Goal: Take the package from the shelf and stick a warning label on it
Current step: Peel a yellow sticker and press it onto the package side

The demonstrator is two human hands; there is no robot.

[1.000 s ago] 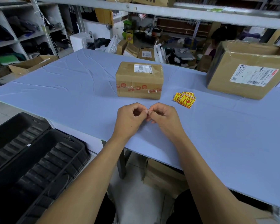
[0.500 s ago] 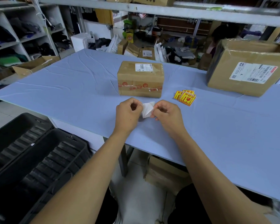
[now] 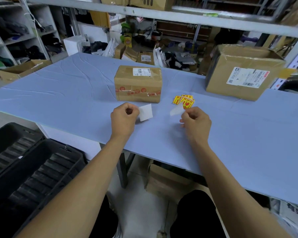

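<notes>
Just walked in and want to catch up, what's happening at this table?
A person is peeling a sticker. The left hand pinches a white square piece; the right hand pinches a thin translucent piece, the two now apart. The taped package sits on the blue table, with yellow warning labels beside it, not yet applied.

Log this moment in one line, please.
left hand: holds white sheet | right hand: holds peeled piece | package: on table

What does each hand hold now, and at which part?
Left hand pinches a white square sheet at its left edge. Right hand pinches a thin pale sheet at its lower right end.
</notes>
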